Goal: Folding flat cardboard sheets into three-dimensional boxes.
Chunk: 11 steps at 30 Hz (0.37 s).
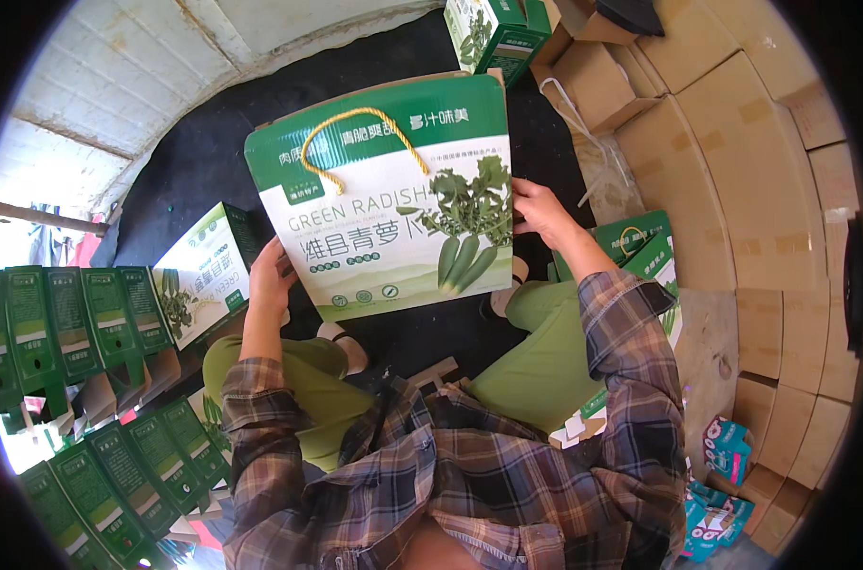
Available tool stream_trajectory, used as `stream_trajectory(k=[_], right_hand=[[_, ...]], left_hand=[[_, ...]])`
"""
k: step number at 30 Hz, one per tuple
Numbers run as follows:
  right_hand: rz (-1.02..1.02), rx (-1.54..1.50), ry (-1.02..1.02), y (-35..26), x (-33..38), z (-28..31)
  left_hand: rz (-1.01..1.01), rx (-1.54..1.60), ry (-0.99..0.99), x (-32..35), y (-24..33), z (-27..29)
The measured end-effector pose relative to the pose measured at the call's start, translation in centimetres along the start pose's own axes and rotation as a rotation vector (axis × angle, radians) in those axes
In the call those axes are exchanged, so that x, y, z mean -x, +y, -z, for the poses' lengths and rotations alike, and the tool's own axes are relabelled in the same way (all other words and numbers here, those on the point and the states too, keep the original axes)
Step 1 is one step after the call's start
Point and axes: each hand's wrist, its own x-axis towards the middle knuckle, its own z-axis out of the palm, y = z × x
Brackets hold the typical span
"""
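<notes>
A green and white cardboard gift carton with printed radishes and leaves stands in front of me, its broad face toward me and slightly tilted. A twisted yellow cord handle loops from that face. My left hand holds the carton's lower left side, some fingers hidden by its edge. At the right side, higher up, my right hand grips the other edge with its fingers partly behind it. The carton's back and base are hidden from view.
Rows of similar green cartons stand at my left, with another lying beside my left hand. More cartons are beyond and by my right knee. Brown boxes are stacked along the right. Black sheeting covers the floor.
</notes>
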Motion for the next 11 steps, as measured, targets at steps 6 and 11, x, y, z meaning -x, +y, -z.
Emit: stream_trajectory(k=[6, 11], right_hand=[[0.037, 0.163, -0.046, 1.7, -1.1, 1.5], [-0.228, 0.275, -0.055, 2.8, -1.2, 1.5]], left_hand=[[-0.039, 0.013, -0.036, -0.3, -0.8, 1.1], [0.144, -0.094, 0.114, 0.0, -1.2, 0.1]])
